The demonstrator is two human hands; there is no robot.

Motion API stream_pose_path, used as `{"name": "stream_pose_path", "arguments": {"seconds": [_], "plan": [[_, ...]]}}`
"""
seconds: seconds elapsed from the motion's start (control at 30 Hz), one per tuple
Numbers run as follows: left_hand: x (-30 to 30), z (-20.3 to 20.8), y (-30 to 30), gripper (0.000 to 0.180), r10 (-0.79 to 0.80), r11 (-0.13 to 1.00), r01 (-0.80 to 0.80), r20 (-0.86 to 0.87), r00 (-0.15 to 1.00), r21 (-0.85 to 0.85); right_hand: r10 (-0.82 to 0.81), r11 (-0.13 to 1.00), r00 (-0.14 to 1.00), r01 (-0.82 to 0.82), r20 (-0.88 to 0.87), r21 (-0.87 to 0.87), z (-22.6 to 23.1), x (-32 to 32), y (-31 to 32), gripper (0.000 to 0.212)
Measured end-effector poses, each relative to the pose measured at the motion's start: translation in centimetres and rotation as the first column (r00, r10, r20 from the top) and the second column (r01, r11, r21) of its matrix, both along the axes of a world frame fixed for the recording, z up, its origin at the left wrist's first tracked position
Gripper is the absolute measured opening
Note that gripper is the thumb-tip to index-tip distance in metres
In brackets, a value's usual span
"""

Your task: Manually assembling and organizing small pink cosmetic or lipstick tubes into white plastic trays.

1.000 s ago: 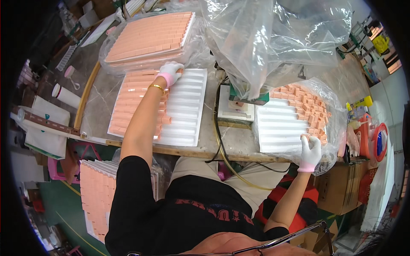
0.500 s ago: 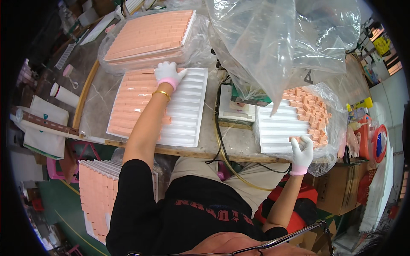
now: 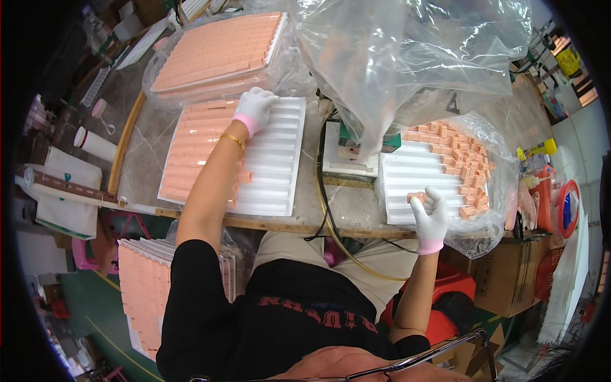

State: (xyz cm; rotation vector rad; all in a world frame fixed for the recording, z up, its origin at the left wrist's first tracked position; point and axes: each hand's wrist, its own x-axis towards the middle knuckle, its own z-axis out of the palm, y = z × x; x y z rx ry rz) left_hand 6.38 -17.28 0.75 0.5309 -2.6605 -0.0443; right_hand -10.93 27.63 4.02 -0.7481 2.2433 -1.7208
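My left hand (image 3: 256, 106), in a white glove, rests on a white grooved tray (image 3: 280, 165) whose left half is filled with rows of small salmon-pink blocks (image 3: 191, 146). My right hand (image 3: 431, 215), also gloved, pinches one pink block (image 3: 415, 197) at the near edge of a second white grooved tray (image 3: 407, 175). That tray sits inside a clear plastic bag and holds a loose heap of pink blocks (image 3: 461, 159) on its right side.
A full tray of pink blocks in a clear bag (image 3: 219, 48) lies at the back left. A large crumpled clear bag (image 3: 407, 57) hangs over the middle. A small metal device (image 3: 347, 156) with a cable sits between the trays. Stacked filled trays (image 3: 146, 286) stand below the table's left edge.
My right hand has moved left along the right tray's near edge and now holds one pink block. My left hand stays near the top of the left tray.
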Motion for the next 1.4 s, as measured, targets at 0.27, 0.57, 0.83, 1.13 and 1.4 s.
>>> {"name": "stream_pose_path", "arguments": {"seconds": [0.27, 0.57, 0.83, 1.13, 1.4], "plan": [[-2.2, 0.1, -2.2, 0.029, 0.202, 0.979, -0.201, 0.285, 0.937, -0.034, 0.050, 0.994, 0.994, -0.041, 0.094, -0.099, -1.8, 0.0, 0.6, 0.038], [0.4, -2.9, -4.4, 0.038, 0.160, 0.987, -0.157, -0.192, 0.968, 0.035, 0.088, 0.996, 0.989, -0.085, -0.119, 0.036, -2.1, 0.5, -0.3, 0.037], [-0.7, 3.0, 22.5, 0.067, -0.210, 0.698, 0.406, -0.374, 0.904, 0.589, 0.468, 0.861, 0.853, -0.382, 0.230, -0.336, 2.1, 4.0, -6.5, 0.037], [-2.0, 4.7, 24.0, 0.077, -0.384, 0.779, 0.474, -0.284, 0.878, 0.410, 0.553, 0.810, 0.567, -0.538, -0.611, 0.233, 2.3, 2.2, -7.9, 0.036], [-1.7, 4.7, 24.6, 0.079, -0.233, 0.512, 0.393, -0.317, 0.919, 0.764, 0.614, 0.786, 0.742, -0.606, -0.267, 0.124, 1.3, 2.6, -6.1, 0.054]]}}
